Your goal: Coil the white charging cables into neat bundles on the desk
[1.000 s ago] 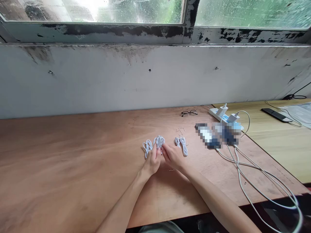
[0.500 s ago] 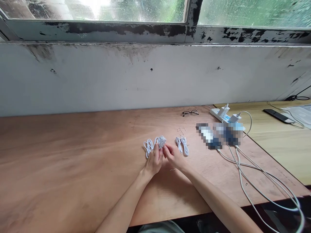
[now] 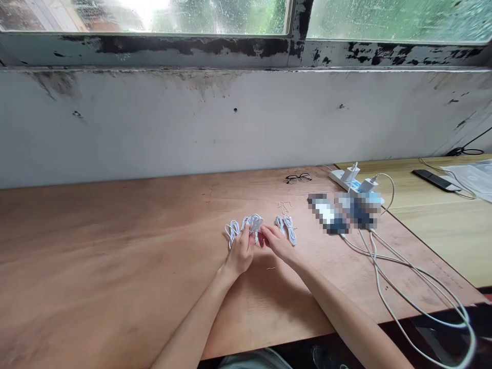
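My left hand (image 3: 241, 252) and my right hand (image 3: 277, 242) meet over the middle of a brown wooden table (image 3: 115, 246). Both pinch a small coiled white cable (image 3: 254, 222) held just above the table. Another coiled white cable (image 3: 232, 230) lies to the left of my left hand. A third bundled white cable (image 3: 287, 227) lies right of my right hand. Thin wire ties (image 3: 284, 206) lie just beyond it, and one more tie (image 3: 271, 268) lies below my hands.
Black-rimmed glasses (image 3: 299, 178) lie at the back. A white power strip (image 3: 348, 180) with plugged chargers sits right of them, beside blurred devices (image 3: 344, 211) whose long white cords (image 3: 407, 292) trail off the front edge. A lighter table (image 3: 442, 225) adjoins on the right, carrying a dark phone (image 3: 435, 180).
My hands have stayed on the coiled cable, lifting and turning it slightly; my right hand's fingers shifted a little to the right. The view moved slightly.
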{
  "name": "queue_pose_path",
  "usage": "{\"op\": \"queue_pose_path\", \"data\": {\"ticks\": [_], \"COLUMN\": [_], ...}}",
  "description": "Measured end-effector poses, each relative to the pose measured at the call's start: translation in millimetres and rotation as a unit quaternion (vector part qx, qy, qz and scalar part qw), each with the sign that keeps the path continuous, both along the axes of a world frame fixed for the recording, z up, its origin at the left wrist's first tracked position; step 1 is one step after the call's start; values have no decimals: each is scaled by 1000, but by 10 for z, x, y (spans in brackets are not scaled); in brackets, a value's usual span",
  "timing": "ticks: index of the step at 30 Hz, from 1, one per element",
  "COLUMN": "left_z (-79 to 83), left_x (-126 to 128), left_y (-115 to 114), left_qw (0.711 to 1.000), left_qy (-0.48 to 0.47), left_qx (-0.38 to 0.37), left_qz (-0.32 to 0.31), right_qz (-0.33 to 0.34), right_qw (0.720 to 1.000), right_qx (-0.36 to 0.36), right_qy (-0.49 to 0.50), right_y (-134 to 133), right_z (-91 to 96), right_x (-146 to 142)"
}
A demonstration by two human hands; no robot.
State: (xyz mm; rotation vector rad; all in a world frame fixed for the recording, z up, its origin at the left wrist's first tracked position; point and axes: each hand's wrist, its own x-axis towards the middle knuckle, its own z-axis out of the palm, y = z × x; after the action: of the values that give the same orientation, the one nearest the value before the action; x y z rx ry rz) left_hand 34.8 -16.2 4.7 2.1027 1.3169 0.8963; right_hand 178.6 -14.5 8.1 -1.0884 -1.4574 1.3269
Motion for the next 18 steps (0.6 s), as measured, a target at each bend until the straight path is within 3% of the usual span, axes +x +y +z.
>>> {"op": "queue_pose_path", "data": {"ticks": [3, 7, 12, 18], "left_z": [-44, -92, -57, -59], "left_x": [27, 24, 39, 44], "left_y": [6, 27, 10, 18], "left_qw": [997, 985, 970, 947], "left_qy": [-64, -140, -190, -246], "left_qx": [-48, -100, -149, -205], "left_qz": [19, 5, -12, -15], "right_qz": [-68, -58, -28, -23], "right_qw": [968, 901, 847, 825], "right_qx": [162, 284, 362, 385], "right_qy": [-178, -321, -388, -413], "right_y": [-3, 7, 38, 47], "right_z": [-29, -82, -109, -112], "right_x": [23, 78, 96, 110]}}
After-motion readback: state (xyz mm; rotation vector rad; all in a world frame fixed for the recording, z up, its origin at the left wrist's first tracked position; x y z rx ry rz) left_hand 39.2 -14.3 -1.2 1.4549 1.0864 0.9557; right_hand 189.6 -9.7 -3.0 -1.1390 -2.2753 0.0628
